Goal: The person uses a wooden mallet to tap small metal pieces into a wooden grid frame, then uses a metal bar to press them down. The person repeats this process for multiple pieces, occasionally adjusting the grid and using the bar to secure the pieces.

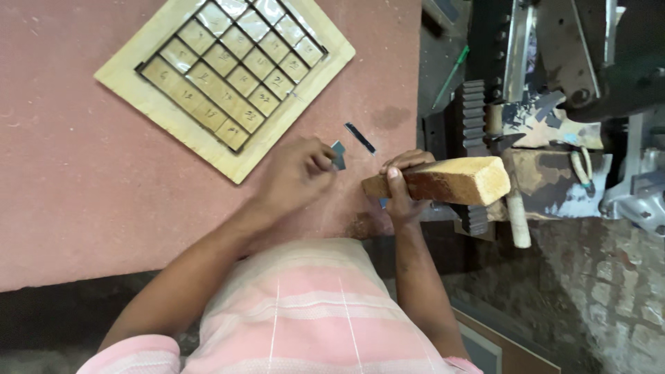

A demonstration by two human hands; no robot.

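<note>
Right hand (402,190) grips a tan wood block (443,181), rough and reddish on its side, held level over the surface (69,194) edge. Left hand (298,173) pinches a small grey metal piece (339,155); a thin dark strip (360,138) lies just beyond. Farther off, a square wooden tray (228,76) holds a grid of tiles (235,69).

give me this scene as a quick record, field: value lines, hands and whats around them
surface: reddish-pink table
left hand: pinches a small grey metal piece between its fingertips
right hand: grips a wooden block, held level above the table edge
near the hands: a thin dark metal strip lying flat on the table
upper left: a square wooden board with a dark grid of small cells, turned like a diamond
right side: a dark machine with a toothed part
clothing: pink and white striped shirt
</note>
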